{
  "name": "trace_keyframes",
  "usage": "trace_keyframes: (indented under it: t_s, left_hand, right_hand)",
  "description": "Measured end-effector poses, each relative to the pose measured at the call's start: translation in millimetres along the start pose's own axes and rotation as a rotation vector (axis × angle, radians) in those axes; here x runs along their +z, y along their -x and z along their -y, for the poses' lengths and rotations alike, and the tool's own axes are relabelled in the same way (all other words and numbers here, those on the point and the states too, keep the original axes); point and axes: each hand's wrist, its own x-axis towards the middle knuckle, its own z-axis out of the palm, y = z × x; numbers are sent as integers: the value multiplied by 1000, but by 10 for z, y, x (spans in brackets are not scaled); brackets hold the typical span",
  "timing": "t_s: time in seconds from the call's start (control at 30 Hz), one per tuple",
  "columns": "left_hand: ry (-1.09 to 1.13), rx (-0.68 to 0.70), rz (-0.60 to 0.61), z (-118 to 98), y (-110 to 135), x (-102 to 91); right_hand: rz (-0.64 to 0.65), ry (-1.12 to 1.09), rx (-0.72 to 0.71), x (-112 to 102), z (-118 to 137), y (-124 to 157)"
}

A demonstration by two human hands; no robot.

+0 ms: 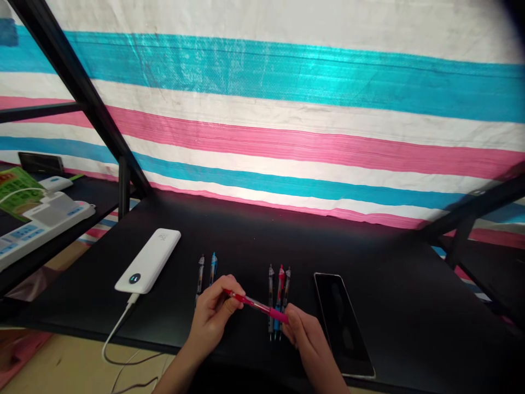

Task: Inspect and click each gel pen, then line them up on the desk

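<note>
Over the near part of a black table point(254, 235) I hold a red pen point(256, 305) crosswise between both hands. My left hand point(213, 314) pinches its left end with closed fingers. My right hand point(305, 334) is closed around its pink grip end. On the table behind the pen lie two pens point(206, 271) at the left and three pens point(279, 284), black, red and black, at the right, all pointing away from me.
A white power bank point(148, 260) with a white cable point(118, 328) lies at the left. A dark phone point(342, 323) lies face up at the right. A power strip point(36, 224) sits on a side shelf at far left. A striped tarp point(287, 109) hangs behind.
</note>
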Motion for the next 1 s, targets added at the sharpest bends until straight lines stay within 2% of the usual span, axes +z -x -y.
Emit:
trace_keyframes:
  t_s: [0.27,0.4,0.57,0.67,0.8,0.9,1.0]
  left_hand:
    - [30,81,99,-69,-52,-31]
    - [42,78,105,-93,-81,17]
    - [236,-12,107,-28,-34,173]
    - [321,-126,6,22,2,184]
    - [266,-267,-192,11,-16,81]
    - [236,-272,-257,-14,-43,9]
    - [239,-269,-301,-22,-46,-17]
  right_hand:
    - [97,-135,29,-50,74,-10]
    - [52,-171,19,1,44,-38]
    - [-3,-176,-6,162,17,-27]
    - [-81,-144,-38,212,15,7]
    - [-280,-65,-122,188,-12,24]
    - [-367,-9,-168,169,-33,1]
    - [-377,35,-180,185,-45,-30]
